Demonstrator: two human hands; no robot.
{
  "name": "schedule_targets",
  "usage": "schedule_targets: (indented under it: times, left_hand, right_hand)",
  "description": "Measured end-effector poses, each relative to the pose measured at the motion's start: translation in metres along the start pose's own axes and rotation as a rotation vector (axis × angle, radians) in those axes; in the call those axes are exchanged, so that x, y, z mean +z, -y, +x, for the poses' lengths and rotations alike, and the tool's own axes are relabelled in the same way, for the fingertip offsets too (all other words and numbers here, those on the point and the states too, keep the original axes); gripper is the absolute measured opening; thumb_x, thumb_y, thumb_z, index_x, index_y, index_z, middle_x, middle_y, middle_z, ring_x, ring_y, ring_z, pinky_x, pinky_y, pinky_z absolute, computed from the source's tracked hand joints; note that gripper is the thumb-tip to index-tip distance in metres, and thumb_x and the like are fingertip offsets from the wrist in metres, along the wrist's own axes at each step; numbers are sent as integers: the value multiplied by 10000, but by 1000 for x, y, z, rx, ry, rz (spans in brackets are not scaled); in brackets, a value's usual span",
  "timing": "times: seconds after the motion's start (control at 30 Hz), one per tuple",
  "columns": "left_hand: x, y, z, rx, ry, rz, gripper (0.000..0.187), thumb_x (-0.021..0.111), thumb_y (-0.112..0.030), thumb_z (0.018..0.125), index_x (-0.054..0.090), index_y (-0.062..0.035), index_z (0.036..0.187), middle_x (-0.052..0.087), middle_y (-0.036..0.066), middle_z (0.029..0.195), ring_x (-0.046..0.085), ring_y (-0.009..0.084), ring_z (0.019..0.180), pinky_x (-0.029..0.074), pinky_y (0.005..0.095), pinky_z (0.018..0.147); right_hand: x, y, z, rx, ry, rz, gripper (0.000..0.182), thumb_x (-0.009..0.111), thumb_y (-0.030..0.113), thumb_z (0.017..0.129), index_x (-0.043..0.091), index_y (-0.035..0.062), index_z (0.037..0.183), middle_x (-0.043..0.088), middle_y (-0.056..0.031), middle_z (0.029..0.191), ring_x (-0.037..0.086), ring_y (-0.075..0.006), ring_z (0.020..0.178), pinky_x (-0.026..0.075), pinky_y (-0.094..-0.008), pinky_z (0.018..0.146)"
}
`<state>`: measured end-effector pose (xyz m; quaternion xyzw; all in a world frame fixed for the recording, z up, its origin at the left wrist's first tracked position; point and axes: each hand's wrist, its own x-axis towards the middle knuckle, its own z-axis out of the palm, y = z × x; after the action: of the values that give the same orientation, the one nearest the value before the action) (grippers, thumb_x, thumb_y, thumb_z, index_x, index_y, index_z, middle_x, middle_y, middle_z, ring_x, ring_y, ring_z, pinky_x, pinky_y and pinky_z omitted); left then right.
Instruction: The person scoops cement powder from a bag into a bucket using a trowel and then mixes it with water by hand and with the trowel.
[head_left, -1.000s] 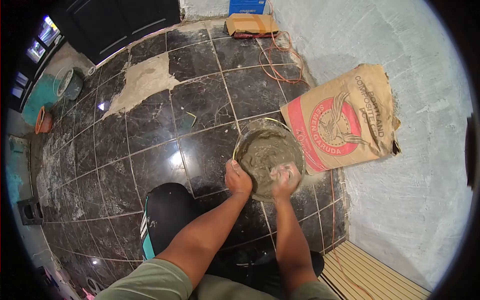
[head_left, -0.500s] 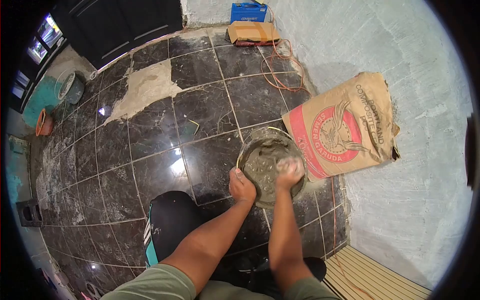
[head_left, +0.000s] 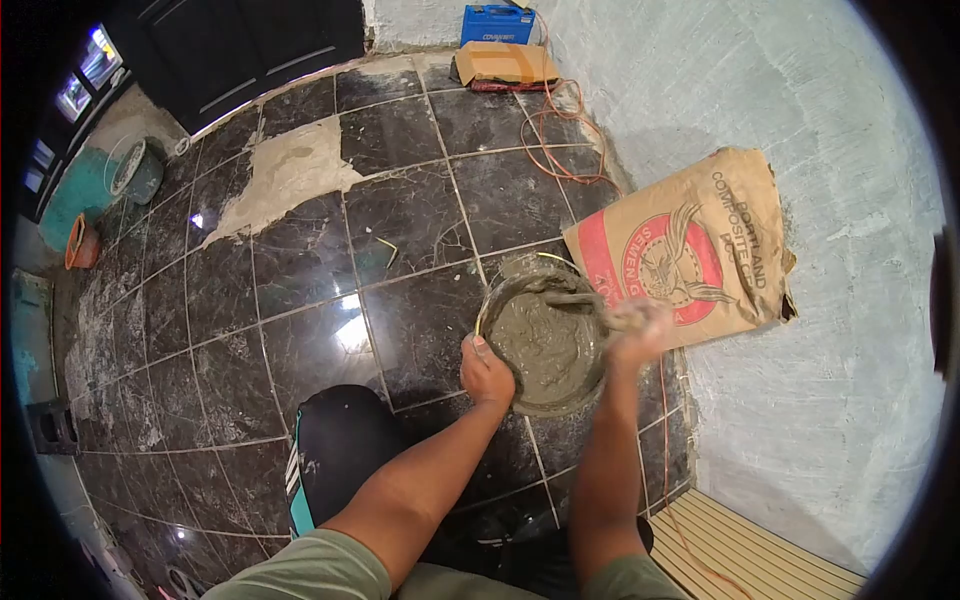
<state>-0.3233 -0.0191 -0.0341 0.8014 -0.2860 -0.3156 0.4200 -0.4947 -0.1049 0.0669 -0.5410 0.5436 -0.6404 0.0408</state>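
Note:
A round bucket [head_left: 548, 405] of wet grey cement [head_left: 540, 340] stands on the dark tiles in front of me. My left hand [head_left: 487, 371] is closed on the bucket's left rim, thumb on top. To the right of the bucket, my right hand [head_left: 640, 335] is blurred by motion and wrapped round the handle of a trowel [head_left: 572, 298]. The trowel's metal end reaches over the cement near the far right rim. Just beyond my right hand lies a brown and red cement bag [head_left: 690, 250], leaning by the wall.
An orange cable [head_left: 545, 150] coils near a flat cardboard box [head_left: 507, 64] and a blue case [head_left: 497, 24] at the back. Far left are a grey bucket [head_left: 138, 175] and an orange container [head_left: 84, 245]. Slatted panels [head_left: 740, 550] lie at lower right.
My right hand has moved right, from over the bucket to beyond its right rim. The trowel now shows above the cement, whose surface looks smoother. My left hand stays on the rim.

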Motion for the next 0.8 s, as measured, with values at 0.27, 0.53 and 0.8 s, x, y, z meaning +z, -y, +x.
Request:
schedule_targets:
  times: [0.27, 0.53, 0.8]
  left_hand:
    - [-2, -4, -2, -12, 0, -26, 483, 340, -409, 1088, 577, -28, 1265, 662, 291, 1148, 610, 514, 1064, 458, 561, 903]
    - [1, -6, -1, -31, -8, -21, 493, 345, -409, 1086, 571, -13, 1273, 658, 299, 1153, 598, 526, 1074, 452, 565, 908]
    - [2, -3, -1, -15, -25, 5, 502, 334, -418, 1086, 569, -18, 1279, 655, 310, 1148, 593, 528, 1077, 444, 568, 917]
  right_hand:
    - [-24, 17, -94, 637, 1, 402, 216, 466, 207, 964, 533, 19, 879, 568, -107, 724, 574, -222, 585, 537, -365, 589]
    - [-20, 22, 8, 444, -174, 246, 233, 461, 190, 975, 542, 29, 828, 576, -110, 698, 567, -190, 555, 478, -331, 495]
    - [8, 8, -95, 637, 234, 259, 128, 545, 86, 898, 614, 7, 824, 658, -94, 720, 614, -156, 644, 501, -301, 594]
